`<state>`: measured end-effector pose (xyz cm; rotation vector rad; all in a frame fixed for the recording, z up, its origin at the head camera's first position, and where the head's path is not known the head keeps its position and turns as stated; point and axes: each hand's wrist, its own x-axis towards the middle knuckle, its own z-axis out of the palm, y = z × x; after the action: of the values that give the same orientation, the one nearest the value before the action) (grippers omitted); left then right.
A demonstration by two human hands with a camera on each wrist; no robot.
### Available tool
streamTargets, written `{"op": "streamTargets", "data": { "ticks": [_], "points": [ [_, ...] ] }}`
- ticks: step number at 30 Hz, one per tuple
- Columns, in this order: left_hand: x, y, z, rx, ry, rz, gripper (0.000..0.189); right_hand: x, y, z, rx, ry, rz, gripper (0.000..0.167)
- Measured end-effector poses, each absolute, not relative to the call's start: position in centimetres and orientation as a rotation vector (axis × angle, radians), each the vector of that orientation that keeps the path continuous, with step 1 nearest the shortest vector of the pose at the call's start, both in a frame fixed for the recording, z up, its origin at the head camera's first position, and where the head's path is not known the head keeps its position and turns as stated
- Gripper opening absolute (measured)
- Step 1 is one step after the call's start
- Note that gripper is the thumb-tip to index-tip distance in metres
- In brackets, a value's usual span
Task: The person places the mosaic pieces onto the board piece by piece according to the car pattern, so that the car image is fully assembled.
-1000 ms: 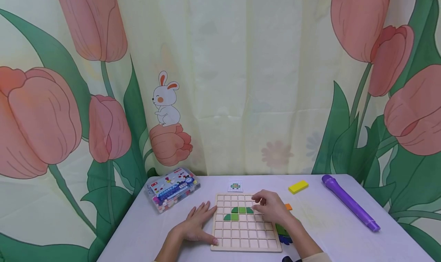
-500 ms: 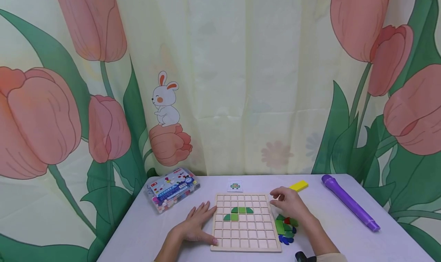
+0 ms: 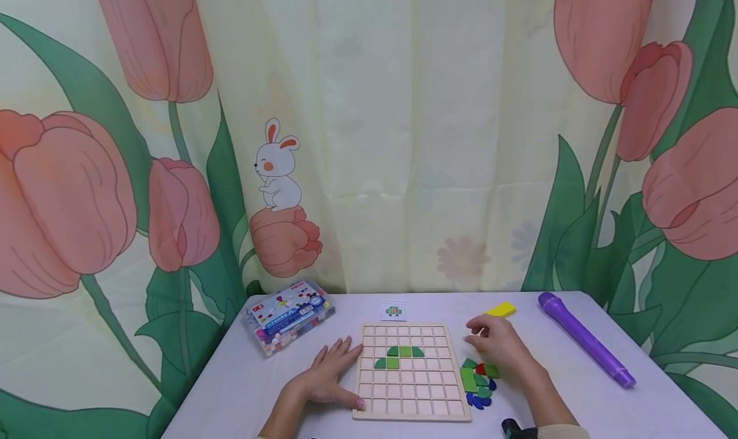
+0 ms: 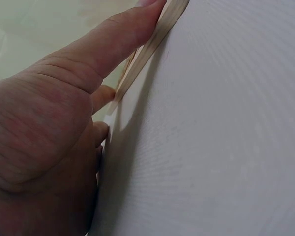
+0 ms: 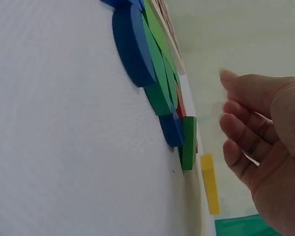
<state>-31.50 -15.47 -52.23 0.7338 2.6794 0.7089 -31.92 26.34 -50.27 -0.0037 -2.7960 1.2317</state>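
Note:
A wooden grid board [image 3: 412, 392] lies on the table, with several green blocks [image 3: 405, 351] set in its upper cells. My left hand [image 3: 328, 380] rests along the board's left side, fingers spread, thumb on the lower left corner. In the left wrist view, the thumb [image 4: 115, 42] presses the board's edge [image 4: 150, 51]. My right hand [image 3: 500, 346] hovers right of the board, its fingers loosely bent and holding nothing. Below it lies a pile of green, blue and red blocks [image 3: 469, 380]. The right wrist view has a green block [image 5: 189, 142] at the pile's end, apart from the fingers.
A small picture card [image 3: 394, 311] lies behind the board. At the back left is a clear box [image 3: 291, 317] with a printed lid. A yellow block [image 3: 503, 309] sits behind the right hand, and a purple marker-shaped stick [image 3: 588, 339] lies farther right. A curtain hangs behind the table.
My right hand has moved right, from over the board to beside it, uncovering the block pile. An orange block seen earlier is now hidden. My left hand stays put.

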Motion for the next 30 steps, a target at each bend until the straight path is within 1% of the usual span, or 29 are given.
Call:
{"op": "streamTargets", "data": {
  "ticks": [16, 30],
  "points": [
    [-31.6, -15.5, -52.4, 0.736, 2.691, 0.717, 0.118, -32.0, 28.7, -51.1, 0.002, -2.866, 1.187, 0.037],
    [-31.5, -15.3, -52.2, 0.716, 2.678, 0.716, 0.117, -32.1, 29.0, -51.3, -0.024, -2.956, 1.147, 0.038]
  ]
}}
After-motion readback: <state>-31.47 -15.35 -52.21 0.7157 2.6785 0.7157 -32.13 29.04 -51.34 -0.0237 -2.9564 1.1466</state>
